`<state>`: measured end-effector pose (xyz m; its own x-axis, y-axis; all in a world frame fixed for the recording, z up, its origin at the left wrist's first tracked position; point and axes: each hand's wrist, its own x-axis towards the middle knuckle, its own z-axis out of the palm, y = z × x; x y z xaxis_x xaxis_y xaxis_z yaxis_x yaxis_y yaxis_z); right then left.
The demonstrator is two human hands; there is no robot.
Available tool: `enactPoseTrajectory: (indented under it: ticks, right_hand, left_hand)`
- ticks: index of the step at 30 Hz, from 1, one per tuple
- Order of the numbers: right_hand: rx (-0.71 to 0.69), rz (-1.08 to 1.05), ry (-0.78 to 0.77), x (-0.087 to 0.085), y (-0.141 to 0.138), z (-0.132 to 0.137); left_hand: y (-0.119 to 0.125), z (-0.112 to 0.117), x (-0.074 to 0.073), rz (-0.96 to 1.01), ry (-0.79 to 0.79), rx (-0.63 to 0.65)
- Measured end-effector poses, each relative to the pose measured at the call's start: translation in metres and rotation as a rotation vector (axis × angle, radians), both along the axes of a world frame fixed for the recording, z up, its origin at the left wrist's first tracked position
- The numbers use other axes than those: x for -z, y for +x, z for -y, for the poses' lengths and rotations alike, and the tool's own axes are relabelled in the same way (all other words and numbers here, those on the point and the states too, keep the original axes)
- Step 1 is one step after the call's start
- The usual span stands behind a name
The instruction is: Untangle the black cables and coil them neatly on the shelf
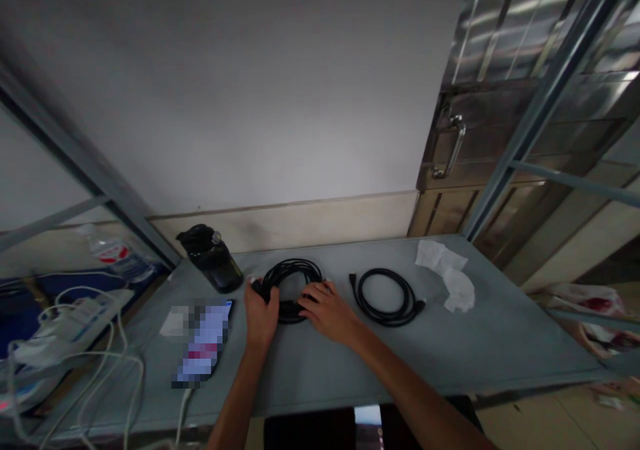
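A black cable coil (pixel 291 275) lies on the grey table (pixel 450 350) in front of me. My left hand (pixel 261 313) grips the coil's left side with its fingers closed around the strands. On the coil's right side rests my right hand (pixel 327 310), fingers bent over the near strands and pressing on them. A second black cable coil (pixel 386 296) lies flat to the right, untouched, with its plug ends sticking out.
A dark water bottle (pixel 213 258) lies at the back left. A phone (pixel 204 343) with a white cord sits at the left. Crumpled white tissue (pixel 449 273) lies at the back right. White cables (pixel 75 343) hang off the left. A metal door (pixel 500 103) stands behind.
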<state>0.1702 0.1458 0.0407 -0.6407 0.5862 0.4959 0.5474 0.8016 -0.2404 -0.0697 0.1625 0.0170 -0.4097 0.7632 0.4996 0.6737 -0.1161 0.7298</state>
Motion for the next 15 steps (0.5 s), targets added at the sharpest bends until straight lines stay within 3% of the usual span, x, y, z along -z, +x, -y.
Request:
enactPoseTrajectory:
  ticks: [15]
  right_hand:
    - [0.046,-0.065,-0.124,0.005,-0.001,0.001]
  left_hand:
    - [0.016,-0.007,0.009,-0.056,-0.074,0.061]
